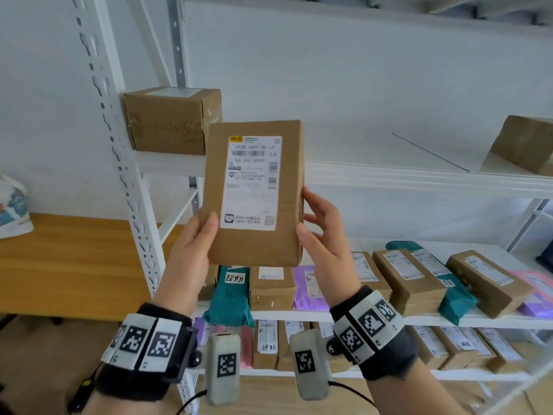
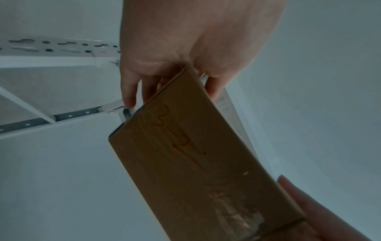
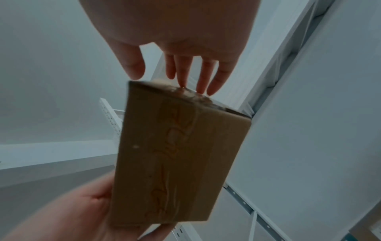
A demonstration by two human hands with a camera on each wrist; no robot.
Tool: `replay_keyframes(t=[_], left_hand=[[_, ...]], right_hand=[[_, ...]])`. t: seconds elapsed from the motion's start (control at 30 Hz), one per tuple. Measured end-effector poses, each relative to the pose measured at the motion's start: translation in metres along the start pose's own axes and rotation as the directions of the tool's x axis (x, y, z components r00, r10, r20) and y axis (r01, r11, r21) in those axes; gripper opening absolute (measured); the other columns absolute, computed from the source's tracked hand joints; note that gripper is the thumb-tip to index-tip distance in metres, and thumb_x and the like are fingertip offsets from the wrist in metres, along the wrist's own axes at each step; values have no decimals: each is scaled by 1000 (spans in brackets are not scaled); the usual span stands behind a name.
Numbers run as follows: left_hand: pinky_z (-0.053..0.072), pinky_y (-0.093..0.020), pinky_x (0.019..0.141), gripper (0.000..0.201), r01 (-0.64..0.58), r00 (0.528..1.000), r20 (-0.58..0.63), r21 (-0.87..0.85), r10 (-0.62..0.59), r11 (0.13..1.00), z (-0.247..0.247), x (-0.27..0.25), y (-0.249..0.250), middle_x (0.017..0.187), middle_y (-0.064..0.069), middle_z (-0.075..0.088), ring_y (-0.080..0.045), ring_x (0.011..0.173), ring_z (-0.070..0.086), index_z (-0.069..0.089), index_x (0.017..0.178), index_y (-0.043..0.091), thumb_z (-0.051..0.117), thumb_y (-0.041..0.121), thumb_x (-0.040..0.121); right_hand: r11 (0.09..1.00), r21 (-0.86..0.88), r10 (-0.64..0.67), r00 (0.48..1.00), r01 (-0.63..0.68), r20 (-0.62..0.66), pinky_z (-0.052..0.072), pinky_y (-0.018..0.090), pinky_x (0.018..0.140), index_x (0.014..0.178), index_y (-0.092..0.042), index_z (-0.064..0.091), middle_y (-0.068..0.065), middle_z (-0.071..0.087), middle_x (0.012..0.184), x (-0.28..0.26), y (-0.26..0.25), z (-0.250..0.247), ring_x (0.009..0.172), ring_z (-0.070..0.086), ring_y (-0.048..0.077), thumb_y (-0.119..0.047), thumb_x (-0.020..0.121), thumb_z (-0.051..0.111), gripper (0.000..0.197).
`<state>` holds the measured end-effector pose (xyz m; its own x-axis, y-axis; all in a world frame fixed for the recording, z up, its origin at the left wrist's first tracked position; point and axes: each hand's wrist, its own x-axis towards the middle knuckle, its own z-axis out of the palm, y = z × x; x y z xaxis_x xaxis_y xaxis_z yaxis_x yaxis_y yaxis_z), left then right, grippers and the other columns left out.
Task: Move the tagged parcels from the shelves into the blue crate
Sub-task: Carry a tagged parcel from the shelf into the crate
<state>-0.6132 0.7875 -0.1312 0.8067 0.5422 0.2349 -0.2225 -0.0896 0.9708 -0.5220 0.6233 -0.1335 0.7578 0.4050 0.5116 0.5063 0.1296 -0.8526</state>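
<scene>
I hold a flat brown cardboard parcel (image 1: pixel 254 190) upright in front of the shelves, with its white shipping label facing me. My left hand (image 1: pixel 203 235) grips its lower left edge, thumb on the front and fingers behind. My right hand (image 1: pixel 311 217) is at the right edge. In the right wrist view its fingers (image 3: pixel 203 76) are straight, their tips touch the parcel (image 3: pixel 175 154) and the thumb stands off it. The left wrist view shows the parcel's taped back (image 2: pixel 195 163) pinched in my left hand (image 2: pixel 185 48). The blue crate is not in view.
A brown box (image 1: pixel 170 121) stands on the upper shelf at left, another (image 1: pixel 526 142) at far right. The shelves below hold several boxes and purple mailers. One teal bag (image 1: pixel 230 298) there carries a handwritten tag. A white shelf upright (image 1: pixel 125 163) and a wooden table (image 1: pixel 59 265) are on the left.
</scene>
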Motion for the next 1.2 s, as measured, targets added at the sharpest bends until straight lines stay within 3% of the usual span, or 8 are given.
replay_keyframes(t=[0.07,0.17,0.27,0.43,0.63,0.9,1.0,1.2], left_hand=[[46,-15,78,18,30,999,-21,-54,-31,998,-2,3,-5,104,23,64,8,100,60,53,102,45,37,39,101],[45,-37,100,29,71,995,-58,-105,-77,992,-6,7,-9,118,10,66,-10,115,58,57,120,34,35,39,102],[44,-43,103,28,70,993,-86,-121,-81,990,-7,8,-11,118,9,67,-10,114,60,58,119,34,35,35,104],[49,-35,94,26,76,991,-99,-158,-92,984,-7,11,-15,114,11,67,-6,109,61,58,116,34,35,32,104],[51,-27,83,29,74,991,-93,-191,-93,979,-7,12,-18,111,8,69,-1,101,65,57,122,29,35,31,104],[48,-39,98,32,79,987,-122,-208,-106,975,-10,12,-10,121,-1,62,-13,110,60,53,121,26,33,41,103],[47,-38,97,36,20,994,-104,-215,-44,976,-10,9,-5,110,5,69,-13,107,63,56,115,33,26,47,102],[46,-35,98,43,-90,993,-89,-123,79,988,-9,7,5,109,13,70,-7,106,63,58,114,40,30,61,89]], right_hand=[[998,-38,-47,999,47,-4,45,35,102,138,-30,39,-14,47,139,1,-2,-1,125,47,6,-22,87,50,52],[993,-61,-102,995,102,-5,44,31,105,129,-35,39,-14,47,137,2,-4,-1,123,48,4,2,88,52,57],[989,-78,-124,992,124,6,42,26,106,126,-36,39,-13,48,135,2,-5,1,123,48,1,14,84,54,67],[977,-136,-160,986,164,40,35,11,103,132,-24,43,-13,50,133,2,-3,0,123,47,0,7,83,62,61],[976,-140,-158,985,165,63,32,12,107,133,-27,45,-14,49,138,3,-3,0,130,40,-5,1,87,61,56],[995,-38,-90,996,91,26,41,41,109,134,-30,46,-16,37,148,8,4,3,136,36,2,-20,95,44,41],[1000,-20,-21,1000,21,11,39,37,111,141,-27,39,-9,38,150,10,4,1,136,36,1,-23,100,39,41],[997,-73,29,1000,-30,-12,35,36,113,146,-23,36,-7,46,144,11,8,2,133,39,2,-44,93,28,58]])
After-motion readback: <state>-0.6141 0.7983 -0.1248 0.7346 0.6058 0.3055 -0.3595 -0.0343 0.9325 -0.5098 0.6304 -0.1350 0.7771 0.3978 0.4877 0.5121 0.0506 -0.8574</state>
